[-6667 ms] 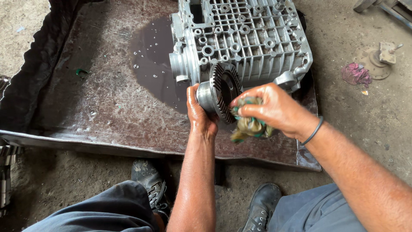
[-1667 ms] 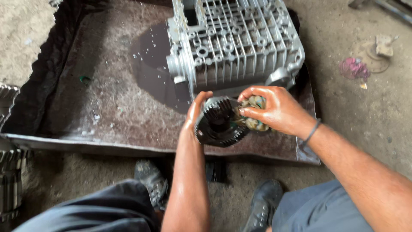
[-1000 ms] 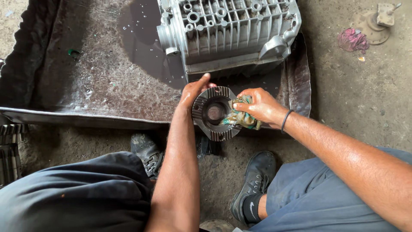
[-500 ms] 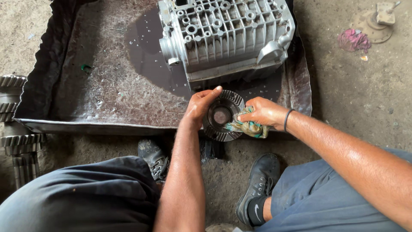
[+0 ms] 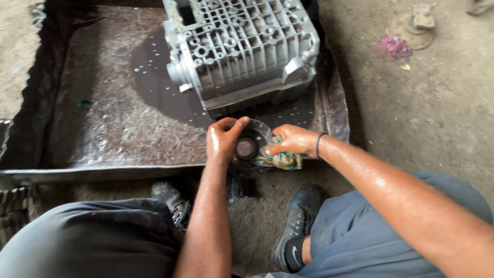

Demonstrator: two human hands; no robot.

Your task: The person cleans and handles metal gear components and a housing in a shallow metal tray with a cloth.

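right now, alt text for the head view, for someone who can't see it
The left hand holds a dark round gear while the right hand presses a rag against it, at the near edge of a metal tray. A ribbed grey casing lies in the tray beyond.

Green-yellow rag, dark gear

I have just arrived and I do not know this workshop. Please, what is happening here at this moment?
A person crouches over a shallow metal tray on the ground. The left hand holds a round dark gear part at the tray's near edge, and the right hand presses a dirty rag against it. Behind them, a ribbed grey metal casing sits in the tray beside a dark oily puddle.
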